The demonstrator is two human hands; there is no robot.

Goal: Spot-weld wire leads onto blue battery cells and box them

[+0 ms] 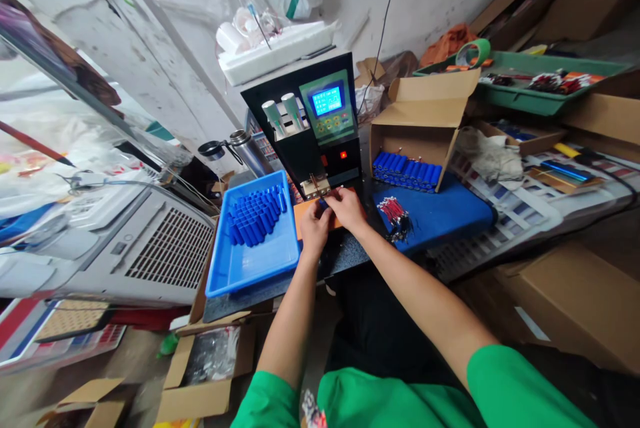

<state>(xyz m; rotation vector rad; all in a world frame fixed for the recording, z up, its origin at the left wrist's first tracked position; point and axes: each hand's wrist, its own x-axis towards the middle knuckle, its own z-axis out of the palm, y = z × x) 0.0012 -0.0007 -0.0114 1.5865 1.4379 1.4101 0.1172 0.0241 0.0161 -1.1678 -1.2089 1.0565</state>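
Both my hands meet at the base of a black spot welder (327, 155), just under its electrode tips (315, 185). My left hand (315, 227) is closed, fingers pinched round a blue battery cell (323, 204) of which only a small dark-blue part shows. Touching it from the right, my right hand (349, 208) is closed too, its fingertips at the electrodes; what they pinch is too small to make out. An orange board (303, 213) lies beneath the hands. To the left, a blue tray (265, 261) holds many blue cells (255, 216) standing close together.
Right of the welder, an open cardboard box (425, 115) holds stacked blue cells (407, 168). Red and black wire leads (395, 215) lie on a blue surface (450, 211). Behind the tray stands a steel flask (253, 151). A green tray (555, 98) sits far right.
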